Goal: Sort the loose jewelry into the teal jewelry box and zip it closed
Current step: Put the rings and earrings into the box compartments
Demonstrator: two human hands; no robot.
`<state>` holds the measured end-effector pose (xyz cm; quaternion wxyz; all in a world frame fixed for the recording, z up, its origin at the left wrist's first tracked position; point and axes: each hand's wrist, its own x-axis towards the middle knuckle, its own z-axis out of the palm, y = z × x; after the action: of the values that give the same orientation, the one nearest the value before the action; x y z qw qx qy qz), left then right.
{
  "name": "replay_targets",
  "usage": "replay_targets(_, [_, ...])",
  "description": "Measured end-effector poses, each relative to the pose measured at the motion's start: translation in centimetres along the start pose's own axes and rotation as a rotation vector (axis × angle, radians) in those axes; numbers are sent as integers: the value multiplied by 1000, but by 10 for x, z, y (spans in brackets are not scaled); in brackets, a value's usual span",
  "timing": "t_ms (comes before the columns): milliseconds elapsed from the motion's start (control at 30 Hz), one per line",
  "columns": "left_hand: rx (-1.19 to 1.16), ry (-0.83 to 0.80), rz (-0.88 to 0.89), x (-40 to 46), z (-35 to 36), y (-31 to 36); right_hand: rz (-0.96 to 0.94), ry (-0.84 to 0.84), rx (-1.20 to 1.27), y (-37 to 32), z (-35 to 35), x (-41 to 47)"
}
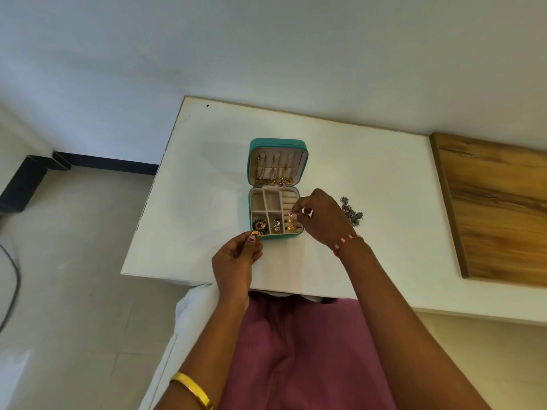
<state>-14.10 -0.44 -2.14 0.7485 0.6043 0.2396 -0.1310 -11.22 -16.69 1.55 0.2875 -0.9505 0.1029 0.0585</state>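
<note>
The right hand [318, 216] is held over the right side of the teal jewelry box [276, 187], with a small gold piece [291, 216] pinched between fingertips above the ring rolls [290, 214]. The left hand [236, 258] is stationed at the box's near left corner, and a gold ring [256, 233] is pinched between thumb and forefinger there, just over the rim.

Two risks are judged likely from here. The small gold piece could be dropped into the wrong section or onto the white table [370, 173], since it is held by a light fingertip pinch only and the slots between the rolls are narrow. The box could also be nudged, because it is light and is not braced by either hand; whether the left hand touches its rim cannot be told.

The box lies open, the lid [276, 161] tipped back with chains hung inside it, and the tray directly under and just left of the right hand. Earrings are seen in the near compartments. A silver floral piece [352, 213] is left loose on the table, just beyond the right hand's knuckles, so sorting is judged unfinished and the zip not yet due.
</note>
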Motion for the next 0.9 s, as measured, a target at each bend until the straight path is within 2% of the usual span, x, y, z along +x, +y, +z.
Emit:
replay_targets(300, [-24,10,-24,1,0,-1,42,-244,-108,-10,-8,20])
replay_targets(467, [-18,10,-35,1,0,0,52,-290,-88,-12,-8,26])
replay_targets(667, [-19,-2,-44,0,0,0,98,-119,106,-6,-4,19])
replay_targets(900, [-16,8,-56,0,1,0,143,1,190,-2,7,11])
